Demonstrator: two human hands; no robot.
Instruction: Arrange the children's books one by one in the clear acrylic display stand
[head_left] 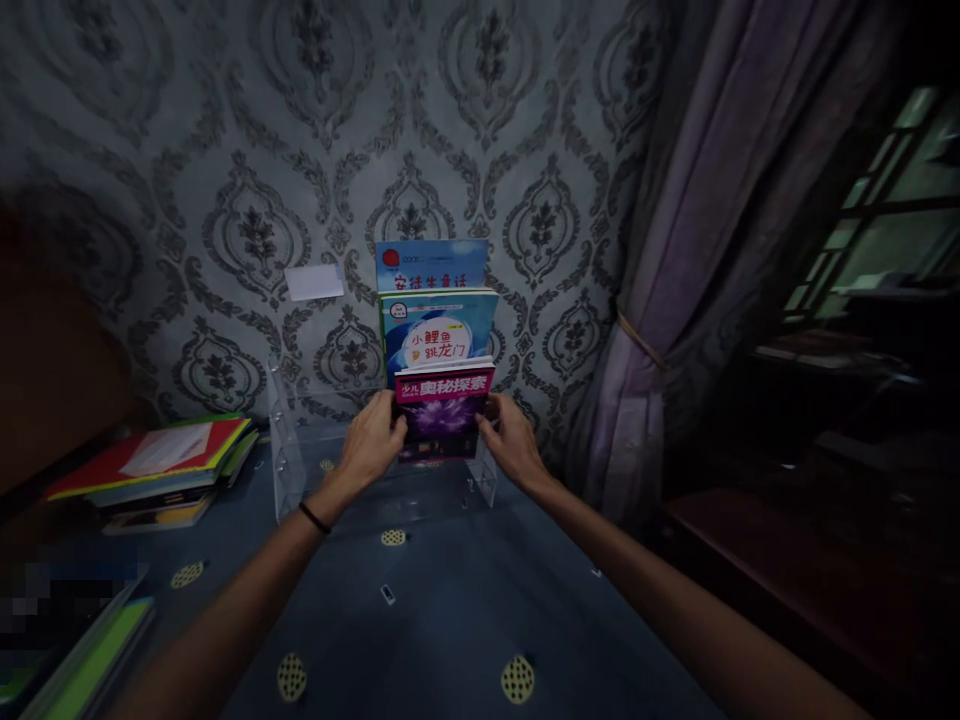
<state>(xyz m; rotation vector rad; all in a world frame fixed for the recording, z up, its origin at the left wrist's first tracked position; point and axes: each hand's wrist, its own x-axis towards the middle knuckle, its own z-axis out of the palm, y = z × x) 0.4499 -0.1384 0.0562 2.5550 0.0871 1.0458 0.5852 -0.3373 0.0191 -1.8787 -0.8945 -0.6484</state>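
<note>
Between my two hands is a purple and pink book (441,420), upright with its cover facing me. My left hand (373,437) grips its left edge, thumb on the cover, and a dark band circles that wrist. On the right edge my right hand (511,437) is closed in the same way. The book stands at the right part of a clear acrylic book rack (285,450). Behind it, in stepped rows, rise a blue book with a white oval (439,335) and a taller light-blue book (431,262). Whether the purple book rests on the rack cannot be seen.
A stack of books (172,455) lies on the left of the blue tablecloth (450,620). More books (105,650) are at the near left corner. Patterned wallpaper (409,120) rises behind the rack, and a tied purple curtain (667,280) hangs to the right.
</note>
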